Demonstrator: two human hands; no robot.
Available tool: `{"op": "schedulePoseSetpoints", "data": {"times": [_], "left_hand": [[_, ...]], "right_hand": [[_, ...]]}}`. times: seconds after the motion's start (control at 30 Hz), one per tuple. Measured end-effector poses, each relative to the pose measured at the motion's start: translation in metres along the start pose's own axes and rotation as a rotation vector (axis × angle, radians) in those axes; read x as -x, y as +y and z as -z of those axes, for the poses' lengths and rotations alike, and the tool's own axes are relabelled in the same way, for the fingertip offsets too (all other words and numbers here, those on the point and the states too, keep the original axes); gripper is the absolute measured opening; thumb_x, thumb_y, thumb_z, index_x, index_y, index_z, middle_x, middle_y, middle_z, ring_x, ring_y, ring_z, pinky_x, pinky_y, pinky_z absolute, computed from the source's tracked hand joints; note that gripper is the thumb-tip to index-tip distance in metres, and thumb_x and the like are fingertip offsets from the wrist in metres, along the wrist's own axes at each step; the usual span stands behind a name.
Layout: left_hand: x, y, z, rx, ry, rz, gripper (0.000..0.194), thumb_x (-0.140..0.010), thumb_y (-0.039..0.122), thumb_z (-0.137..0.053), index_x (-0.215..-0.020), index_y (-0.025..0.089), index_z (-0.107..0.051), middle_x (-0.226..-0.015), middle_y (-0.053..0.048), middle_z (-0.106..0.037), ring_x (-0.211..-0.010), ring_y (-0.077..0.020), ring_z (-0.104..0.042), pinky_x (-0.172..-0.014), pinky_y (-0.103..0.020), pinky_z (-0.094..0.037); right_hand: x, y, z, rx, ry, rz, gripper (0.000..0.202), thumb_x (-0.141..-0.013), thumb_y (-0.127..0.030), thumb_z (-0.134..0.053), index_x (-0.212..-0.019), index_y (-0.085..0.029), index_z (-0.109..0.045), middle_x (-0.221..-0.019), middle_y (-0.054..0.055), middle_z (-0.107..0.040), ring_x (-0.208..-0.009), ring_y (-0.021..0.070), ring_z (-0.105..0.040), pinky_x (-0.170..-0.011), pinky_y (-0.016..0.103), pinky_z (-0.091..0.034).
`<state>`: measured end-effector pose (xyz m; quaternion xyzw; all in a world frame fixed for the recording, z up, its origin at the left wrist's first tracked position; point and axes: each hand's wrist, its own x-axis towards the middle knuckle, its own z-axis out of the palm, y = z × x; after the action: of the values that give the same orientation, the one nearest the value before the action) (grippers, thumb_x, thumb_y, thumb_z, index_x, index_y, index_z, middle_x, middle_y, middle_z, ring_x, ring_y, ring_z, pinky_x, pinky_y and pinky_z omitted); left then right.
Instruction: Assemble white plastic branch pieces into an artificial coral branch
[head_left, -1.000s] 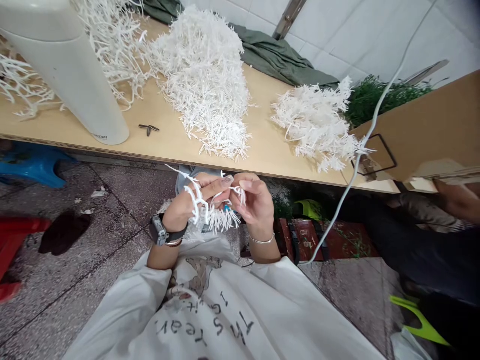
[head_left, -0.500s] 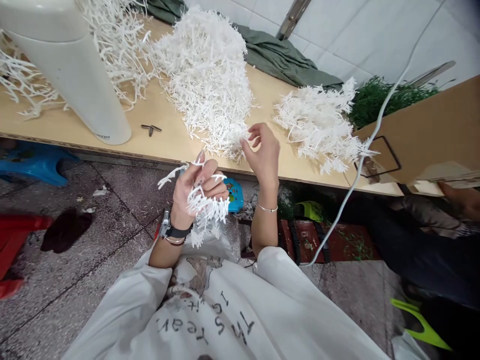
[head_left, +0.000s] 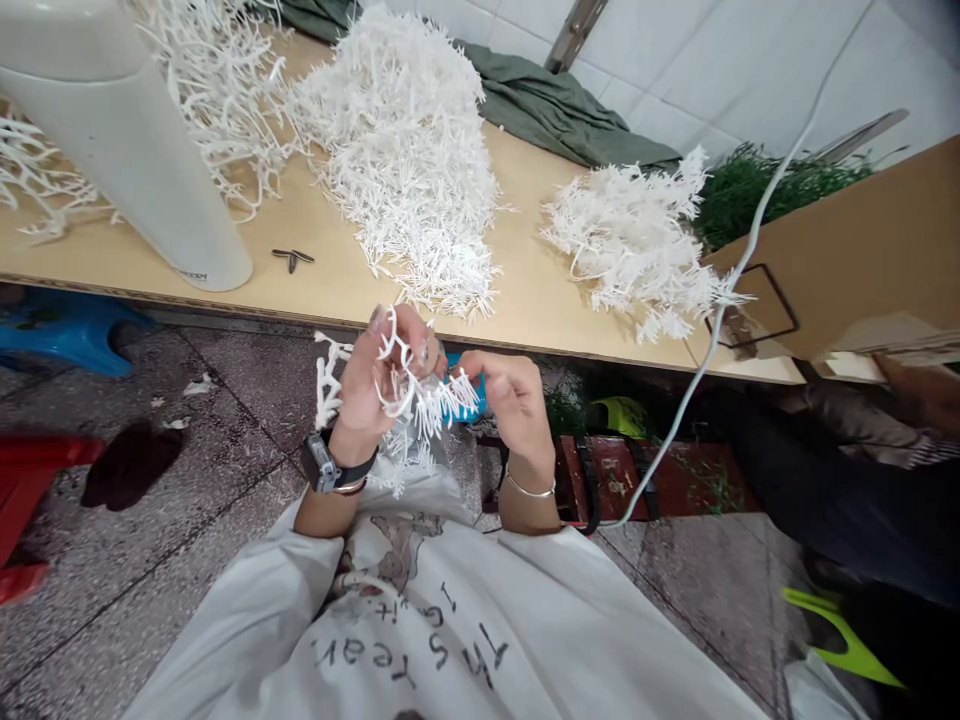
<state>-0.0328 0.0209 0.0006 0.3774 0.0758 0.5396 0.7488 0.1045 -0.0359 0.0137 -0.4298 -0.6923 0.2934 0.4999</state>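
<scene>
In front of my shirt, my left hand (head_left: 369,385) is closed around several white branched plastic sprigs (head_left: 411,395). One twig loops over its fingers, another sticks out to the left, and fringed tips hang below the palm. My right hand (head_left: 514,400) has come up on the right of the bunch, its fingers bent and its fingertips pinched at the fringed ends. The fingertips are partly hidden by the sprigs. Beyond the hands, a big heap of short white sprig pieces (head_left: 409,150) lies on the tan table (head_left: 525,300).
A white bottle (head_left: 142,160) stands at the left before longer white branches (head_left: 210,110). Dark seeds (head_left: 292,258) lie nearby. A smaller white pile (head_left: 630,240), green foliage (head_left: 750,200) and a cardboard box (head_left: 870,250) are rightward. A white cable (head_left: 739,280) crosses the right side.
My right hand has moved from the edge of the white heap down to the sprigs at my left hand. The left hand has turned slightly, still holding its bunch.
</scene>
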Motion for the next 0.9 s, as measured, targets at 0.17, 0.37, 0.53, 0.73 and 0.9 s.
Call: {"op": "schedulePoseSetpoints", "data": {"times": [0.17, 0.37, 0.53, 0.73, 0.9], "left_hand": [[0.009, -0.005, -0.005, -0.199, 0.024, -0.183, 0.041, -0.086, 0.054, -0.048, -0.066, 0.02, -0.056, -0.053, 0.003, -0.041, -0.044, -0.008, -0.037, -0.043, -0.023, -0.033], [0.004, -0.013, -0.003, -0.198, 0.037, -0.427, 0.05, -0.072, 0.06, -0.064, -0.111, 0.032, -0.054, -0.085, 0.002, -0.055, -0.051, -0.0062, -0.045, -0.049, -0.023, -0.038], [0.009, -0.001, 0.002, -0.46, -0.153, 0.015, 0.051, -0.072, 0.047, -0.07, -0.116, 0.027, -0.054, -0.102, -0.002, -0.056, -0.061, -0.0067, -0.047, -0.057, -0.023, -0.04], [0.015, 0.0, 0.001, -0.412, -0.241, 0.188, 0.04, -0.075, 0.053, -0.065, -0.097, 0.021, -0.056, -0.075, 0.002, -0.054, -0.064, -0.0102, -0.048, -0.061, -0.024, -0.039], [0.011, -0.014, 0.001, -0.397, 0.003, 0.085, 0.03, -0.087, 0.048, -0.051, -0.076, 0.02, -0.057, -0.066, 0.001, -0.048, -0.061, -0.0129, -0.045, -0.062, -0.029, -0.04]], "right_hand": [[0.003, 0.0, -0.004, -0.017, 0.049, -0.161, 0.019, -0.083, -0.034, -0.06, -0.074, -0.019, -0.053, -0.064, -0.004, -0.044, -0.061, 0.0079, -0.04, -0.056, 0.023, -0.032], [0.004, -0.006, -0.006, -0.127, 0.184, -0.182, 0.019, -0.088, -0.037, -0.054, -0.077, -0.021, -0.053, -0.066, -0.004, -0.048, -0.058, 0.0074, -0.04, -0.054, 0.022, -0.035], [0.003, -0.005, -0.006, -0.186, 0.269, -0.179, 0.026, -0.089, -0.044, -0.05, -0.074, -0.023, -0.047, -0.061, -0.004, -0.035, -0.052, 0.0086, -0.03, -0.046, 0.023, -0.028], [0.001, -0.006, -0.006, -0.153, 0.234, -0.25, 0.039, -0.09, -0.052, -0.042, -0.066, -0.022, -0.036, -0.061, -0.003, -0.027, -0.051, 0.0093, -0.027, -0.044, 0.025, -0.026], [0.002, 0.002, -0.011, -0.131, 0.346, -0.266, 0.04, -0.092, -0.052, -0.036, -0.065, -0.022, -0.034, -0.061, -0.003, -0.027, -0.05, 0.0092, -0.026, -0.045, 0.025, -0.029]]}}
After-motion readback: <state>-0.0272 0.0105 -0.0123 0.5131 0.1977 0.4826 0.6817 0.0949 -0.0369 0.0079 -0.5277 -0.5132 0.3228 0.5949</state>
